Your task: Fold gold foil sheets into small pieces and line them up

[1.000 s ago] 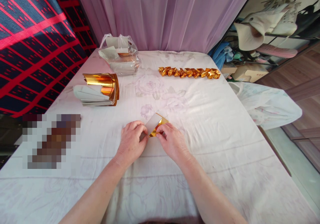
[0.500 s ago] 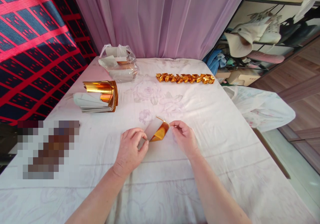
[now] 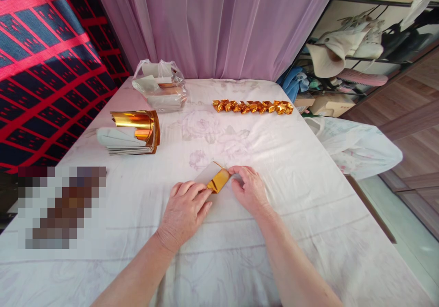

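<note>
A sheet of gold foil paper (image 3: pixel 219 180) with a pale back lies on the tablecloth between my hands, part of it folded over into a gold flap. My left hand (image 3: pixel 187 206) rests palm down at its left end, fingers stretched over the edge and thumb apart. At the right end, the curved fingertips of my right hand (image 3: pixel 249 188) touch the paper, with a gap between thumb and index finger. Farther back lies a row of folded gold foil pieces (image 3: pixel 253 107). To the left stands a bent stack of gold foil sheets (image 3: pixel 133 131).
A clear plastic bag (image 3: pixel 161 87) of more paper sits at the back left. A blurred-out patch (image 3: pixel 65 206) covers something at the left. Beyond the right table edge hang a white bag (image 3: pixel 363 149) and a shelf with a cap (image 3: pixel 325 60) and shoes. A purple curtain (image 3: pixel 219 28) closes the back.
The gold flap now lies flatter. My left hand has gone from a pinch to fingers laid over the paper's left end. My right fingers have moved slightly left onto its right end.
</note>
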`<state>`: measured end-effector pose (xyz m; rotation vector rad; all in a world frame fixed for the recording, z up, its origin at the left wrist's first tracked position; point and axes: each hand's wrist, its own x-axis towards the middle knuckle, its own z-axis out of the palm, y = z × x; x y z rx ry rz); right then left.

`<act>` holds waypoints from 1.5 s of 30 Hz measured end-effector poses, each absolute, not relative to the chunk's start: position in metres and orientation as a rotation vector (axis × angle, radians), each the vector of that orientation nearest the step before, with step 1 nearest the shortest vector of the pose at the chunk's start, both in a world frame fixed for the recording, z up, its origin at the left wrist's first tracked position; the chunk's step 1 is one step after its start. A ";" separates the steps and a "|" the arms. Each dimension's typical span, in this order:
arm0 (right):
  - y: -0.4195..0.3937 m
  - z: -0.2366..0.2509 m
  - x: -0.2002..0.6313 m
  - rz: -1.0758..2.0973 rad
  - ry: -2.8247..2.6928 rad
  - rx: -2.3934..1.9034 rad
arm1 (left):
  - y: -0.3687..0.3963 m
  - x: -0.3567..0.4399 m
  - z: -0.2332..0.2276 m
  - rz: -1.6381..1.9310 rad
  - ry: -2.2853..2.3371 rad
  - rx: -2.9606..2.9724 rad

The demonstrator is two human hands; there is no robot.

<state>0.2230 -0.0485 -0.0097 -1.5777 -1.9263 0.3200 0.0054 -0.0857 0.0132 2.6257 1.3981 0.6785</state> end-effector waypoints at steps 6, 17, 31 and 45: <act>-0.048 -0.008 0.223 0.422 -1.949 -1.497 | -0.084 0.002 0.012 0.693 1.520 2.618; -0.052 -0.008 0.215 0.436 -2.022 -1.233 | -0.081 -0.005 0.014 0.700 1.676 2.631; -0.061 0.000 0.201 0.037 -2.187 -1.111 | -0.077 -0.016 0.011 0.687 1.637 2.740; -0.067 0.001 0.193 0.213 -2.304 -1.113 | -0.083 -0.017 0.008 0.675 1.395 2.709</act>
